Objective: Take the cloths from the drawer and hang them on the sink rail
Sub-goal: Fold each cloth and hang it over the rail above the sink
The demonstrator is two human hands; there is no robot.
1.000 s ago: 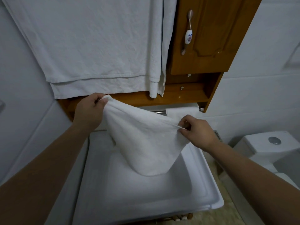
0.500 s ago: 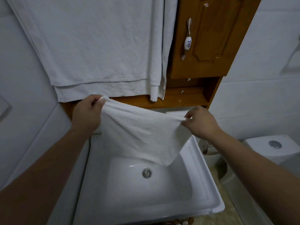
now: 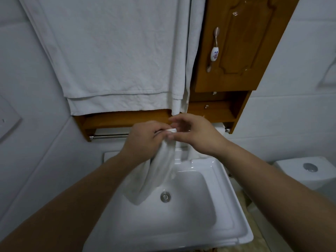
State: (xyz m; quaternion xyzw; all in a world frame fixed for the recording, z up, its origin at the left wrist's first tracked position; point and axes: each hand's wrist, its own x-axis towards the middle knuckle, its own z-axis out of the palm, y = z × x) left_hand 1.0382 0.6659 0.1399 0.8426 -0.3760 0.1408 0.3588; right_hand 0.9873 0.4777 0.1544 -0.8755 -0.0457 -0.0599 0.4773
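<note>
The two hands have come together; left hand (image 3: pixel 143 140) is gripping one cloth (image 3: pixel 154 175), right hand (image 3: pixel 196 135) hovering half-open at its 3 o'clock.

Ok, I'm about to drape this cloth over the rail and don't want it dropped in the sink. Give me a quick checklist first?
1. Left hand grips the cloth at its gathered top: ok.
2. Right hand has a grip too: cannot tell, fingers look loose.
3. Cloth spread flat for draping: not ok, it hangs bunched.
4. Bare rail free to the left: ok.
5. Cloth clear of the sink basin: cannot tell.
</note>
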